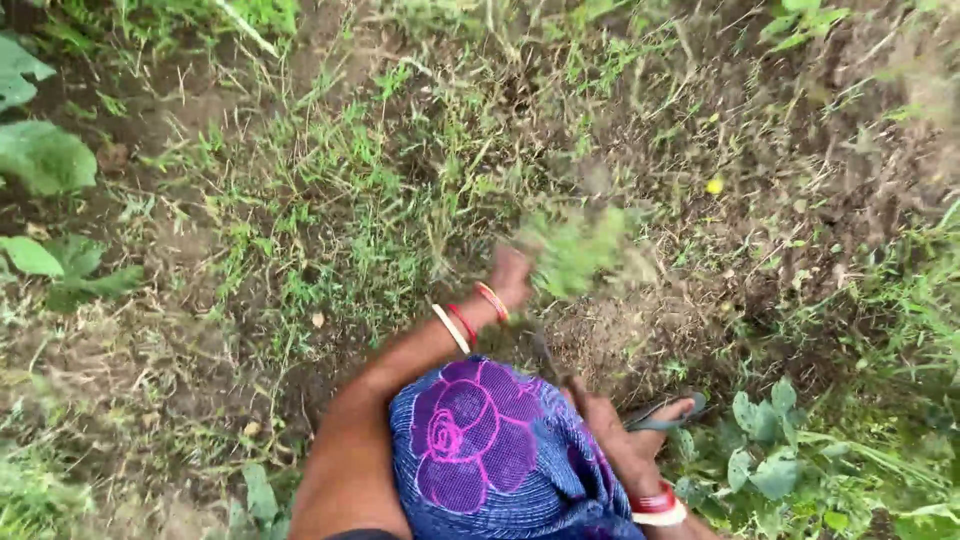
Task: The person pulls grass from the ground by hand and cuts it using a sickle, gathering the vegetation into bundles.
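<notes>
Ground: I am crouching over a patch of bare soil (640, 340) with thin grass (330, 230) around it and broad-leaf plants (45, 155) at the edges.
Tuft: I am holding a bunch of pulled green weeds (575, 250) just above the ground, a little in front of my knee; it is blurred, so I cannot tell if roots or earth are hanging on it.
How it handles: I am judging it as light, soft and floppy, easy to tear, so the best place to hold is low at the stems where they come together, not at the leaf tips.
Left hand: my left hand (510, 280) is closing around the bottom of the tuft, and the weeds are sticking out to the right of my fingers and slightly upward.
Right hand: my right hand (600, 415) is resting low near my foot, well apart from the tuft; it is gripping a thin dark tool handle (545, 355), but I cannot tell what kind of tool.
Around me: my blue cloth with a purple flower (490, 450) is covering my knee, and my sandal (665, 412) is standing on the soil beside small leafy plants (765, 440).
</notes>
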